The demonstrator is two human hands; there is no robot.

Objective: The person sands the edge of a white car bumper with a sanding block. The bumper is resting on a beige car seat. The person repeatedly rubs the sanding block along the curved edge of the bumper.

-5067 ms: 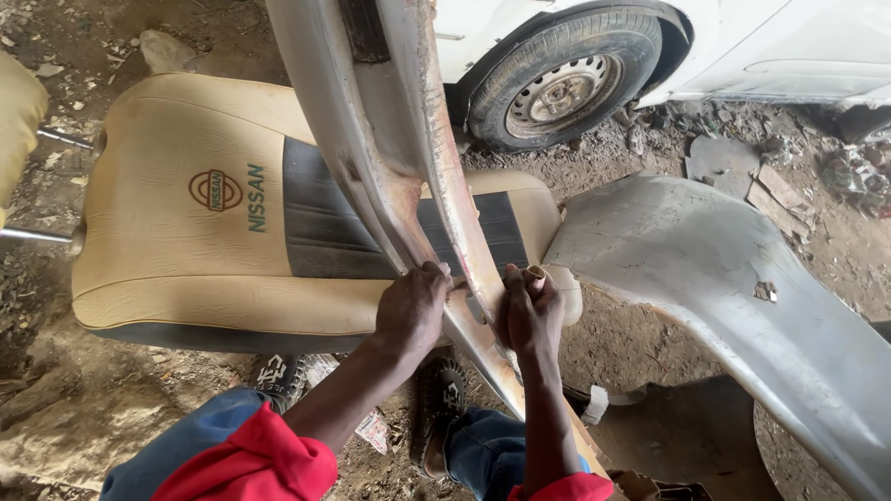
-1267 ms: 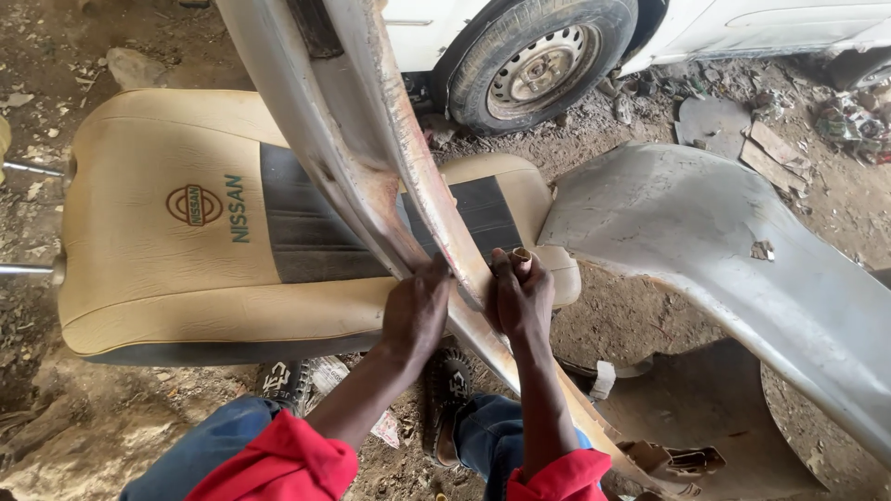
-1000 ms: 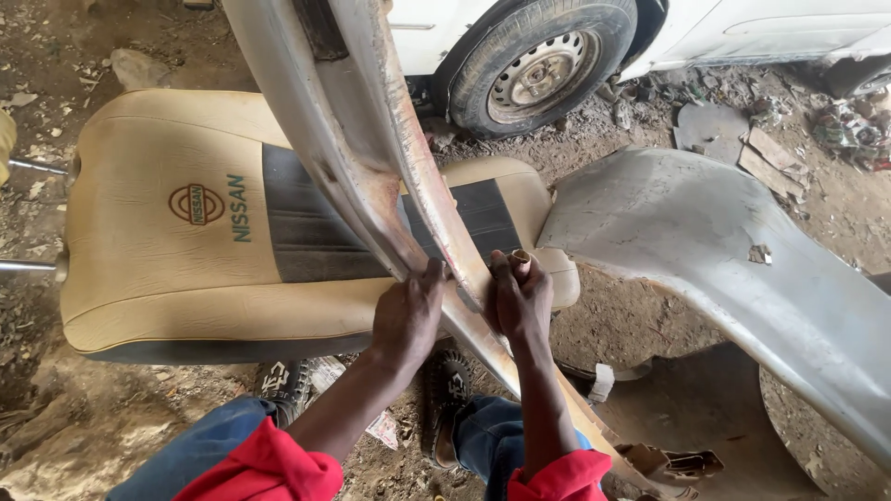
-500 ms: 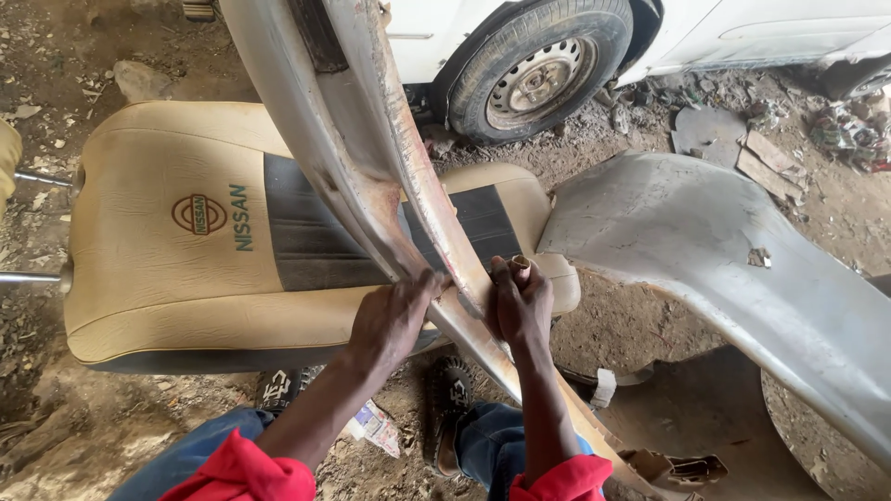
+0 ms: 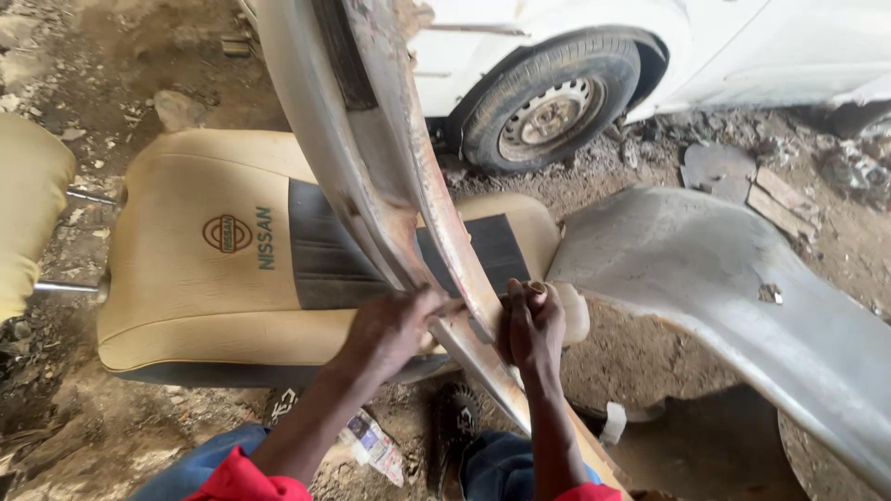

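Note:
A long, curved, rusty grey car body panel runs from the top of the view down toward me. It lies across a tan and black car seat back on the ground. My left hand rests on the panel's left edge, fingers closed over it. On the panel's right edge, my right hand is curled tight, with a small tan piece showing at the fingertips; I cannot tell what it is. Red sleeves and blue trousers show at the bottom.
A large grey fender panel lies to the right on the dirt. A white car with a black wheel stands behind. A tan headrest sits at far left. Stones and metal scraps litter the ground.
My left hand has slid a little to the left and lower along the panel's edge. My right hand has stayed in place. The view has shifted slightly.

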